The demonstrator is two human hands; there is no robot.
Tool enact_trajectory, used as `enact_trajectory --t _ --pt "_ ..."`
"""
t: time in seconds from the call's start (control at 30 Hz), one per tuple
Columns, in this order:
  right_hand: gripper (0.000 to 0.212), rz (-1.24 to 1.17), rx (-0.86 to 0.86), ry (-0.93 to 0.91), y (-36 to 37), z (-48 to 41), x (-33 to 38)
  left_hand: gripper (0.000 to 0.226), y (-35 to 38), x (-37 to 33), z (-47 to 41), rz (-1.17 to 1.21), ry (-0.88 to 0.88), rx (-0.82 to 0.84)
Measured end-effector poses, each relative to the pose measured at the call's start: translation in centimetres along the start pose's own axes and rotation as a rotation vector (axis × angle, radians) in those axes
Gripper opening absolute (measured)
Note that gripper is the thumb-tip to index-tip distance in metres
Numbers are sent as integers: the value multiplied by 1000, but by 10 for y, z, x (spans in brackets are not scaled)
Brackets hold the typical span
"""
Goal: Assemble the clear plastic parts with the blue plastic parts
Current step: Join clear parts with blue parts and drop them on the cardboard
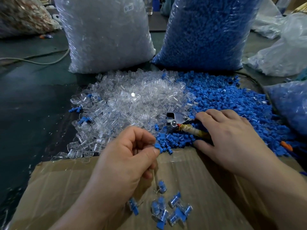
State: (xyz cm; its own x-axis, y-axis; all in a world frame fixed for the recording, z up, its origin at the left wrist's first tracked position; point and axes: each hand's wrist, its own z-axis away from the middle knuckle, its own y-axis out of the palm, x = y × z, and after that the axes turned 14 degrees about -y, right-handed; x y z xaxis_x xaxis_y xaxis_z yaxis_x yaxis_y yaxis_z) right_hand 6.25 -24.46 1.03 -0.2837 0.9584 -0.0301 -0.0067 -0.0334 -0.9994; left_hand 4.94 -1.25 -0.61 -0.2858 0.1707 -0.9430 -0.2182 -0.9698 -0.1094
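**Tiny light parts: pinch by the flat tab**

Left hand (126, 155), lower centre, pinches one blue part (157, 147) by its flat head, thumb against forefinger. Right hand (229, 135), centre right, lies with fingers spread and gripping nothing visible, over the blue pile (224, 97) and the handle of a metal tool (177, 118). Clear pile (132, 100) is mid-frame. Finished pieces (172, 208) sit on cardboard (66, 188) at the bottom. Parts look light, rigid, slick and easily scattered. Probably hold blue by the tab, clear by its sides.
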Motion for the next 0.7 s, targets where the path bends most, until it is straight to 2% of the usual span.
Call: enact_trajectory --t 0.27,0.4,0.5,0.63,0.7 --pt "52 -50 -76 35 -1 -7 -2 27 -1 2 0 15 -19 -1" --pt "44 -120 -300 64 -6 -4 0 20 -3 5 -4 49 -2 -37" --pt "44 -178 -433 19 -15 3 5 20 -5 6 -5 89 -22 -55" --pt "41 -206 -358 -200 -20 15 18 14 -7 3 -5 140 11 -85" --pt "44 -193 -286 -277 -21 17 22 19 -8 1 -4 163 40 -78"
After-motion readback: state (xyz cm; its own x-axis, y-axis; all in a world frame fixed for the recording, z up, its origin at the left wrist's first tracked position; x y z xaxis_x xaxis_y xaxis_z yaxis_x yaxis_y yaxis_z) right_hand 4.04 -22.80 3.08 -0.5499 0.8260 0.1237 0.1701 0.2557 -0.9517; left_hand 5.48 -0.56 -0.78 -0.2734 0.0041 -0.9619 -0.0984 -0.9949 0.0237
